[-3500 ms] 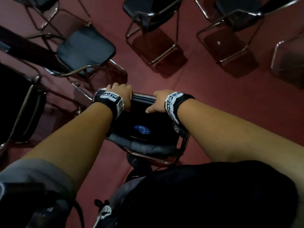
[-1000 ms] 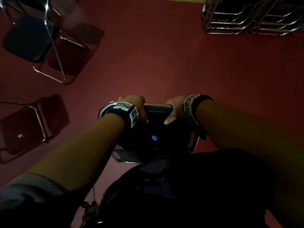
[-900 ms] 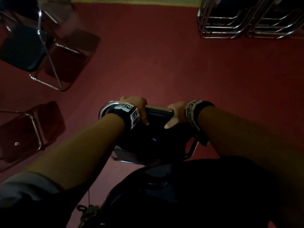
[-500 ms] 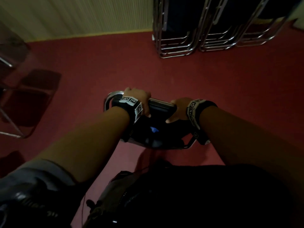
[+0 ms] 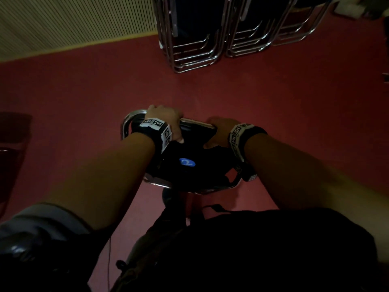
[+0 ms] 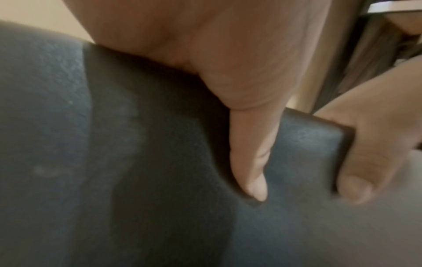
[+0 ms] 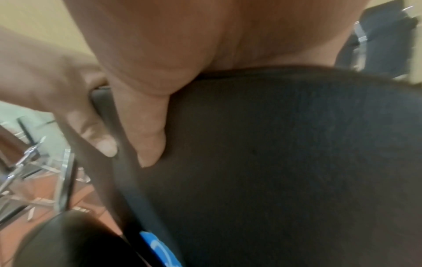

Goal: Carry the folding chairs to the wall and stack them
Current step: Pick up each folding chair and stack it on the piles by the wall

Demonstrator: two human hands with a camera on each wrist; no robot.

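Both hands — left hand (image 5: 166, 120), right hand (image 5: 221, 131) — gripping folded chair (image 5: 189, 165), stacked chairs (image 5: 193, 39) ahead

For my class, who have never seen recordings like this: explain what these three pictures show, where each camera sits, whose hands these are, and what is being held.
No machine here: a person wears three cameras. The head view looks down from the forehead; the other two sit on the wrists, on the patterned bands, and look along the fingers. The left hand and right hand both grip the top edge of a folded black chair with a chrome frame and a blue sticker. The wrist views show the same grip up close: each thumb lies on the padded side that faces the person, and the fingers curl over the edge. Ahead, on the red floor, stacks of folded chairs stand by the ribbed wall.
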